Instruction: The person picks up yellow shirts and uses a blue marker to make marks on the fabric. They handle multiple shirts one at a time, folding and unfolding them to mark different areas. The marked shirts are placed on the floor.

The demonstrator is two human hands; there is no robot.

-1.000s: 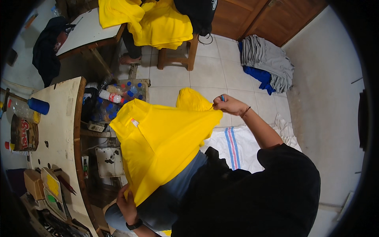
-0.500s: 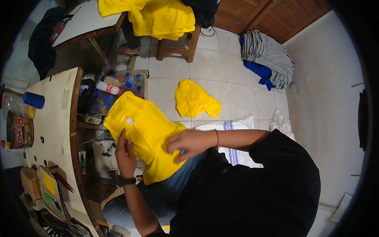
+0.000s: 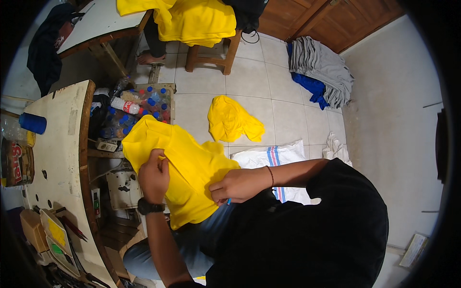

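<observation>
A yellow fabric garment [image 3: 185, 168] lies spread over my lap, its far end reaching toward the table's edge. My left hand [image 3: 154, 178], with a dark watch on the wrist, is closed in a pinch on the cloth near its left side. Closed over the cloth nearer my body is my right hand [image 3: 242, 186]. A small blue-ended tool [image 3: 228, 201] pokes out from under its curled fingers; the rest of it is hidden. The white label on the garment is covered by my left hand.
At left stands a worn white table [image 3: 60, 149] with a blue thread cone [image 3: 32, 123]. Plastic bottles [image 3: 151, 102] fill a crate beside it. Another yellow garment [image 3: 230, 117] lies on the tiles, near a white sack [image 3: 285, 153]. Grey folded cloth [image 3: 321, 65] is stacked by the wall.
My left hand has moved up onto the label area, and its fingers have closed on the cloth. My right hand has shifted slightly right and down, its fingers now curled tighter.
</observation>
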